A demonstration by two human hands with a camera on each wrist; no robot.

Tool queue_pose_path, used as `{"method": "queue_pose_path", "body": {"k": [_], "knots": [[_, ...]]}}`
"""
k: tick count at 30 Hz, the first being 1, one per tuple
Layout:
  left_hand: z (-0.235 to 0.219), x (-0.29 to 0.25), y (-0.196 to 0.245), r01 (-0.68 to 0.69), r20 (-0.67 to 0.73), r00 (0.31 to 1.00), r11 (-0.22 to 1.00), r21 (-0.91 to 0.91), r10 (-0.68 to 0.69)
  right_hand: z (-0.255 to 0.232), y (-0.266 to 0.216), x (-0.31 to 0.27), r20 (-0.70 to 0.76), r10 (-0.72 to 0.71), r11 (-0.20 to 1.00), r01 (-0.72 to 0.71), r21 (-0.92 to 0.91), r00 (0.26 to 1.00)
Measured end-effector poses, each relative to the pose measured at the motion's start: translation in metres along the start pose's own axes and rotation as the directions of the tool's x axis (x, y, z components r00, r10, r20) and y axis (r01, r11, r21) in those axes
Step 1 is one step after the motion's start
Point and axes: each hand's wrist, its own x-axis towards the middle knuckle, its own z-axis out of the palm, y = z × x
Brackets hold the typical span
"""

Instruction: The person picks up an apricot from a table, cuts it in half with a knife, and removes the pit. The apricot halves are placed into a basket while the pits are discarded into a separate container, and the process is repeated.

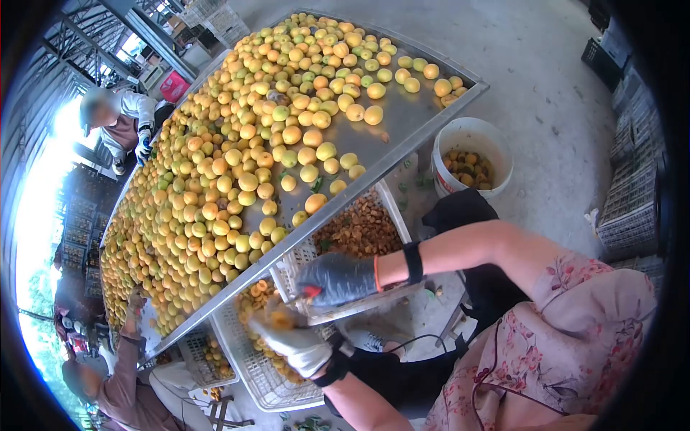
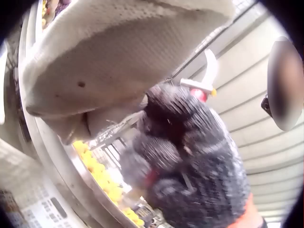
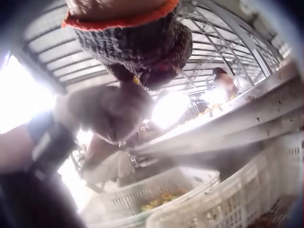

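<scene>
In the head view my left hand, in a white glove (image 1: 296, 348), pinches a blurred yellow-orange fruit (image 1: 279, 316) over a white crate of cut fruit (image 1: 272, 406). Just above it, my right hand in a dark grey glove (image 1: 336, 279) grips a small red tool (image 1: 311, 291). The left wrist view has the white glove (image 2: 114, 57) close up and the dark glove (image 2: 190, 156) curled beside it, with red (image 2: 198, 95) showing at its edge. In the right wrist view the dark glove (image 3: 137, 47) hangs over the white one (image 3: 111, 111); the fruit is hidden there.
A metal table (image 1: 384, 147) heaped with yellow-orange fruit slopes across the head view. Under its edge stands a crate holding brown pieces (image 1: 363, 226). A white bucket (image 1: 437, 154) with fruit is beyond. Two people (image 1: 133, 115) work at the table's far side and left end.
</scene>
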Motion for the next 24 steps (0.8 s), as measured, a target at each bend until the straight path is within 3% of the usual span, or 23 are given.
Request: {"method": "queue_pose_path", "body": {"k": [1, 2, 3, 4, 5, 6, 7, 9, 10, 11, 13, 17, 21, 23, 24], "knots": [[-0.014, 0.012, 0.006, 0.374, -0.048, 0.904, 0.839, -0.395, -0.426, -0.014, 0.005, -0.001, 0.186, 0.158, 0.987, -0.16, 0.0, 0.97], [-0.029, 0.017, -0.004, 0.301, -0.275, 0.892, 0.924, -0.235, -0.36, -0.028, 0.016, 0.001, 0.285, 0.197, 0.979, -0.203, -0.008, 0.938], [-0.038, 0.022, -0.012, 0.25, -0.477, 0.844, 0.967, -0.054, -0.245, -0.054, 0.015, 0.008, 0.176, 0.071, 0.993, -0.053, -0.108, 0.982], [-0.038, 0.02, 0.005, 0.209, -0.498, 0.851, 0.977, 0.031, -0.166, -0.061, 0.039, 0.019, 0.029, 0.169, 0.974, -0.163, -0.16, 0.985], [-0.04, 0.016, 0.02, 0.172, -0.514, 0.854, 0.978, 0.121, -0.087, -0.088, 0.057, 0.04, 0.096, 0.253, 0.91, -0.203, -0.36, 0.963], [-0.048, 0.017, 0.015, 0.106, -0.453, 0.891, 0.986, 0.128, -0.036, -0.115, 0.064, 0.056, -0.016, 0.342, 0.89, -0.329, -0.316, 0.94], [-0.048, 0.017, 0.009, 0.107, -0.453, 0.891, 0.986, 0.126, -0.038, -0.126, 0.107, 0.071, -0.139, 0.309, 0.868, -0.339, -0.363, 0.941], [-0.043, 0.014, 0.006, 0.076, -0.358, 0.934, 0.969, 0.235, 0.014, -0.156, 0.131, 0.094, -0.209, 0.47, 0.785, -0.514, -0.345, 0.858], [-0.04, 0.016, 0.008, 0.112, -0.242, 0.97, 0.95, 0.291, -0.04, -0.158, 0.145, 0.103, -0.224, 0.48, 0.693, -0.523, -0.495, 0.848], [-0.027, 0.018, 0.01, 0.093, -0.261, 0.961, 0.996, -0.009, -0.092, -0.154, 0.165, 0.11, -0.241, 0.486, 0.58, -0.516, -0.63, 0.84], [-0.009, 0.025, 0.019, 0.217, -0.231, 0.948, 0.976, -0.031, -0.218, -0.152, 0.184, 0.113, -0.203, 0.524, 0.575, -0.519, -0.632, 0.827], [0.019, 0.023, 0.035, 0.309, -0.069, 0.937, 0.902, -0.301, -0.344, -0.162, 0.19, 0.117, -0.163, 0.604, 0.561, -0.562, -0.608, 0.78], [0.035, 0.017, 0.034, 0.273, -0.001, 0.956, 0.887, -0.373, -0.295, -0.167, 0.222, 0.102, -0.171, 0.537, 0.612, -0.52, -0.596, 0.826], [0.04, 0.015, 0.043, 0.315, 0.029, 0.939, 0.824, -0.47, -0.343, -0.173, 0.246, 0.105, -0.208, 0.49, 0.677, -0.52, -0.521, 0.846], [0.043, 0.012, 0.043, 0.316, 0.05, 0.942, 0.83, -0.46, -0.331, -0.175, 0.219, 0.094, -0.088, 0.514, 0.632, -0.446, -0.634, 0.853]]}}
